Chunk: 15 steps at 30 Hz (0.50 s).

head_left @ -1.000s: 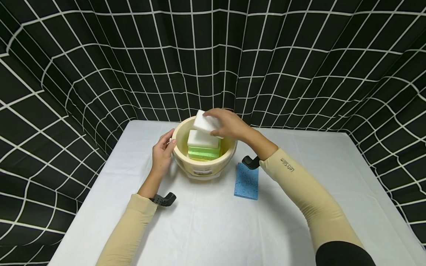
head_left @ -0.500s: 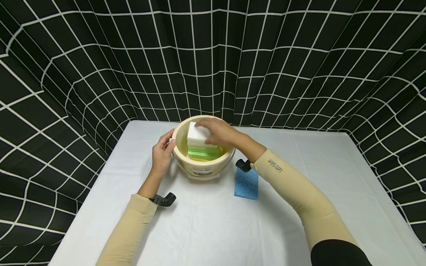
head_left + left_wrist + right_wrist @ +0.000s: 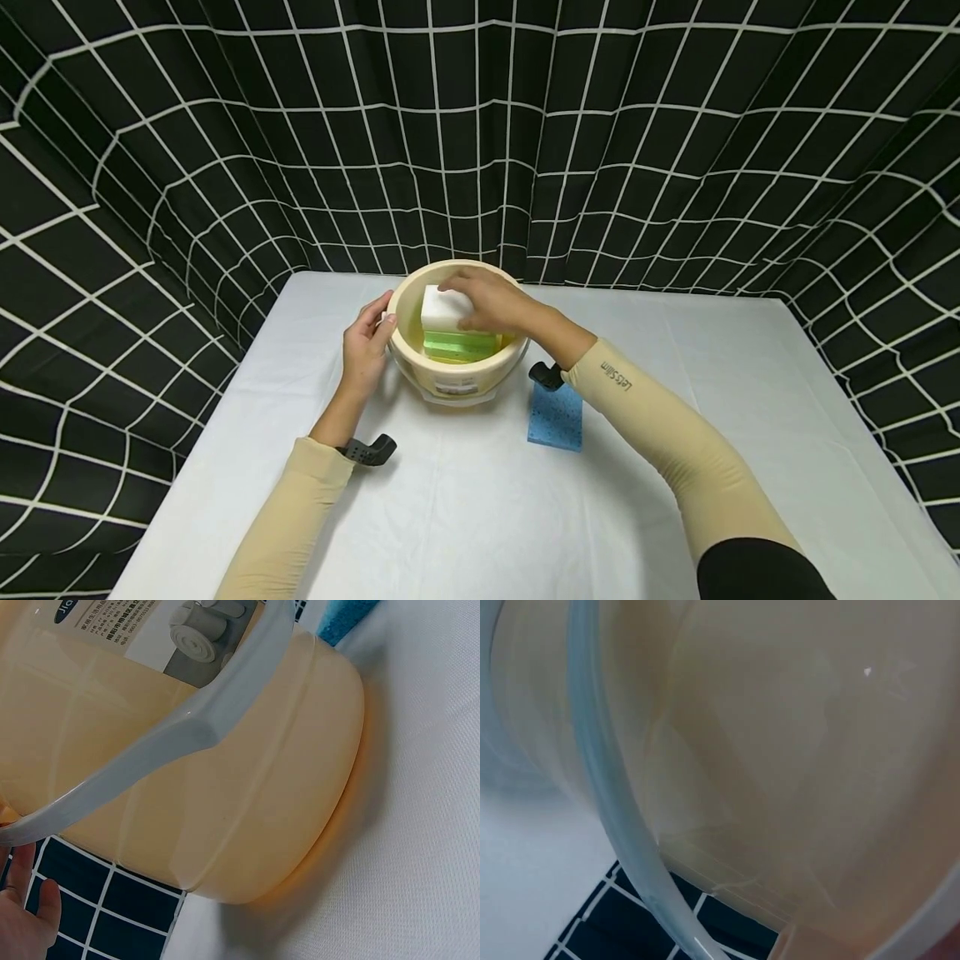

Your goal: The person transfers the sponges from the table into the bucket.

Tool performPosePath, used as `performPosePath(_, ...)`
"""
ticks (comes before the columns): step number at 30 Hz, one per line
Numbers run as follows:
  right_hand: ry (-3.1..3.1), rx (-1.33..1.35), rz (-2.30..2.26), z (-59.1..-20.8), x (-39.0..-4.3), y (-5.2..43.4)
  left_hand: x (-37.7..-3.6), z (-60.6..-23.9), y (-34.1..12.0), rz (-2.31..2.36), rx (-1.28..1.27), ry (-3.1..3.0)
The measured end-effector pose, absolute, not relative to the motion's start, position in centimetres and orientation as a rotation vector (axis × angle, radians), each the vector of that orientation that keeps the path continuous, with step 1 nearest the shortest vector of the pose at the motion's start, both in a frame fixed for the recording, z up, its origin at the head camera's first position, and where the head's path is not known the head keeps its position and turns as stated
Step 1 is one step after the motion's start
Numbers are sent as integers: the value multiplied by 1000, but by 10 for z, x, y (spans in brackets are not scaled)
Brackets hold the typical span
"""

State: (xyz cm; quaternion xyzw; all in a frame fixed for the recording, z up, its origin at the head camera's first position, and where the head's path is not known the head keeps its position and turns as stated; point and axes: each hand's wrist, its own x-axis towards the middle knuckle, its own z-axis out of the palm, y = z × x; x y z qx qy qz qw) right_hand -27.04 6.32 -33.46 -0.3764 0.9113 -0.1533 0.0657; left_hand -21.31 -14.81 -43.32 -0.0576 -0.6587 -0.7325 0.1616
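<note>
A bucket (image 3: 457, 367) stands on the table (image 3: 465, 500), toward its 12 o'clock edge. Sponges (image 3: 459, 344) lie stacked inside it, with a foam block (image 3: 442, 309) on top. The right hand (image 3: 491, 304) rests on that block. The left hand (image 3: 365, 346) touches the bucket's outer wall at 9 o'clock. A flat sponge (image 3: 556, 417) lies on the table at the bucket's 4 o'clock, just beside it.

1. One cream bucket (image 3: 457, 379), centre of the frame.
2. Three sponges seen: one white (image 3: 442, 310) and one green (image 3: 453, 344) in the bucket, one blue (image 3: 556, 414) right of it.
3. Two hands: left (image 3: 365, 346), right (image 3: 491, 302).
</note>
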Motion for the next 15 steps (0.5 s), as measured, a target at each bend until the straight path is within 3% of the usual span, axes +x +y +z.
performPosePath(15,2899,-873,-623,-322,-256,87,-212,-433,-148,-2094,-153,-1877)
